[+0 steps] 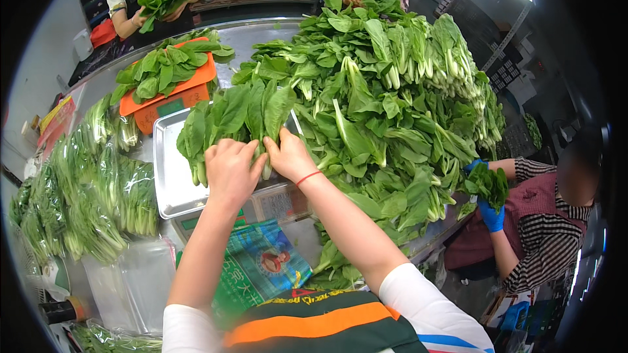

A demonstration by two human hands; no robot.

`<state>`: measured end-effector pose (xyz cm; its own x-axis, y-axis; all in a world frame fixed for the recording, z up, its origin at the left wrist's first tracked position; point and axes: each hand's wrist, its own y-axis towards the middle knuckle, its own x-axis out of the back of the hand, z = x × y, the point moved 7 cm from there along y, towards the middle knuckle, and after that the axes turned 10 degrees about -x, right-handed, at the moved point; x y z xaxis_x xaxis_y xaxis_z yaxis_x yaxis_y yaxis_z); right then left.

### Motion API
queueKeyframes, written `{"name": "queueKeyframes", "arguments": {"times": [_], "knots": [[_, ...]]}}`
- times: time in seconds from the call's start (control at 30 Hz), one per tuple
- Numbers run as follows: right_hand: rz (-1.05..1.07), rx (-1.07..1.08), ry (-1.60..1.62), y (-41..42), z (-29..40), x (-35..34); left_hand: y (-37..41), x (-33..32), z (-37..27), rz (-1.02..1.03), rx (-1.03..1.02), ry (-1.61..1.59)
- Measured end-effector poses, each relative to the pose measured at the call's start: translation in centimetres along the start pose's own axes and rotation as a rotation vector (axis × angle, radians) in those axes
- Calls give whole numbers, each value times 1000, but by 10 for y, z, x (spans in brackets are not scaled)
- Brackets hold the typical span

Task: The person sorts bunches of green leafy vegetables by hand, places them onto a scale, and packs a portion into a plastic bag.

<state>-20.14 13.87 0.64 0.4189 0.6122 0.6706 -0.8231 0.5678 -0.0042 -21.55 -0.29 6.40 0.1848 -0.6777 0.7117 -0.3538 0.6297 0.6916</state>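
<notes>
Both of my hands are at a loose bunch of leafy greens (pixel 230 113) over the metal tray (pixel 171 196) of a digital scale (pixel 274 203). My left hand (pixel 230 169) has its fingers curled over the bunch, hiding part of the stems. Beside it, my right hand (pixel 288 156) pinches a leaf stalk at the bunch's right side, thumb and fingertips close together. The leaves point away from me, and pale stem ends hang towards the tray's near side. A large heap of leafy greens (pixel 353 108) lies just right of the tray.
An orange scale (pixel 191 95) with greens on it stands beyond the tray. Bagged greens (pixel 88 181) and clear plastic bags (pixel 127 284) lie left. A printed bag (pixel 265 260) is before me. Co-workers stand across the table; another, with blue gloves (pixel 490 213), is at right.
</notes>
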Motion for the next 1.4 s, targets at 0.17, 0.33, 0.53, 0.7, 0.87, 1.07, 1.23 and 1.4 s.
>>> {"name": "queueKeyframes", "arguments": {"times": [0.17,0.33,0.53,0.7,0.87,1.07,1.23,1.4], "knots": [[151,-67,-2,5,13,-17,-45,-4,81,12,376,-191],[209,118,-97,-5,51,-60,-63,-19,71,37,464,-180],[-85,214,-110,-31,32,-7,-62,-20,75,43,423,86],[-331,224,-413,-108,-76,109,-57,24,33,-254,408,193],[25,152,-635,-238,-139,77,-43,-29,-123,151,-69,-737],[102,71,-325,-268,-143,94,-120,-118,-216,652,-148,-754],[-620,-279,43,-238,-206,207,-137,-103,-222,798,-294,-787],[-438,-700,-466,-204,-253,187,-131,-79,-255,831,-279,-651]]}}
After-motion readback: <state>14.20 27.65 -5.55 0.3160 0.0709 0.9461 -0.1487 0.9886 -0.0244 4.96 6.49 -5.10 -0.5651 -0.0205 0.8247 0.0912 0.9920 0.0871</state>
